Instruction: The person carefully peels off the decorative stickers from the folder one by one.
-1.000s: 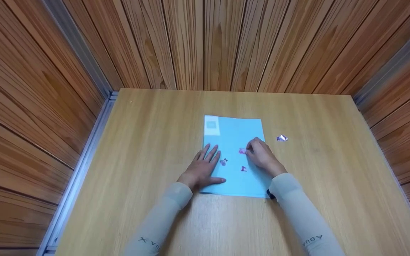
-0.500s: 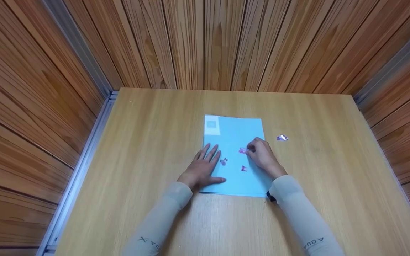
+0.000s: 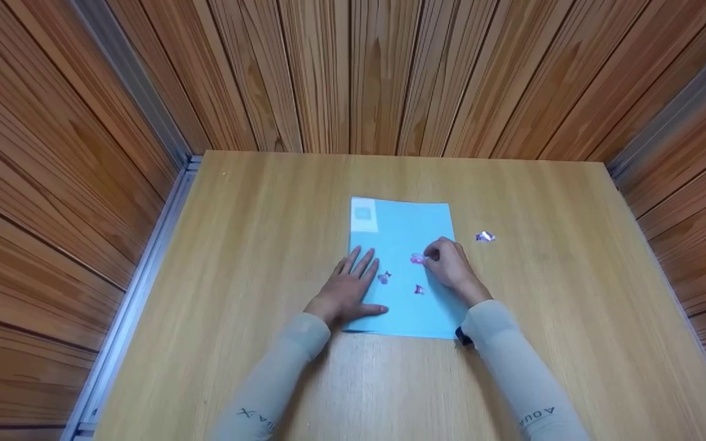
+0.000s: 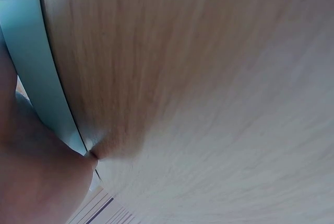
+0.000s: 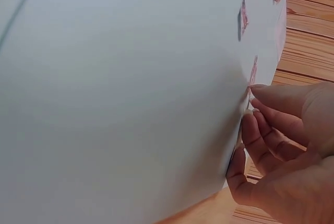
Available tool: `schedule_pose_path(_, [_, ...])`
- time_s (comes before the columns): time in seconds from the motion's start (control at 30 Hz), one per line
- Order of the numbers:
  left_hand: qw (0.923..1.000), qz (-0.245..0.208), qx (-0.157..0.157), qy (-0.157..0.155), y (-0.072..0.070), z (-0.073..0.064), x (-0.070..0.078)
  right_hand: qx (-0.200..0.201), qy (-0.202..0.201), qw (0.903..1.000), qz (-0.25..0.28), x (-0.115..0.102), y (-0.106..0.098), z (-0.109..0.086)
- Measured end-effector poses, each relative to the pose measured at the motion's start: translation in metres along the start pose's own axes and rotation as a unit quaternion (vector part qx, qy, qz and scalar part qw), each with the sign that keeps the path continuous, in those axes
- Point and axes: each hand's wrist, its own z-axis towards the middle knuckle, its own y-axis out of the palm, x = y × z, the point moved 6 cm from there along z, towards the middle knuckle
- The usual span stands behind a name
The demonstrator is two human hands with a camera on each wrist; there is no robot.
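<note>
A light blue folder (image 3: 414,226) lies on the table, with a white label at its upper left. My left hand (image 3: 347,291) rests on its left side, fingers spread and straight. With thumb and forefinger my right hand (image 3: 456,269) pinches the edge of a small pink sticker (image 3: 416,258) at the folder's surface. The right wrist view shows that pinch close up, the pink sticker (image 5: 254,70) partly behind the thumb tip. Two more small stickers are on the folder: a purplish one (image 3: 383,278) beside the left fingers and a pink one (image 3: 419,290) lower down.
A shiny purple-silver piece (image 3: 485,236) lies on the wooden table (image 3: 255,245) to the right of the folder. Wood-panelled walls (image 3: 383,79) enclose the back and sides. The left wrist view catches the folder's lifted edge (image 4: 36,51).
Almost nothing differs. Both hands and the stickers keep their places; the whole view shifts by a few pixels.
</note>
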Motion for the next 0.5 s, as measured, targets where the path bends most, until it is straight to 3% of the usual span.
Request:
schedule_pose_path(0.17, [0.9999, 0.009, -0.008, -0.003, 0.0013, 0.0004, -0.0002, 0.006, -0.021, 0.9998, -0.002, -0.0017, -0.0003, 0.0012])
schedule_pose_path(0.5, [1.0000, 0.001, 0.000, -0.002, -0.0019, -0.0009, 0.0005, -0.007, 0.007, 0.9999, 0.009, 0.0010, 0.0021, -0.0013])
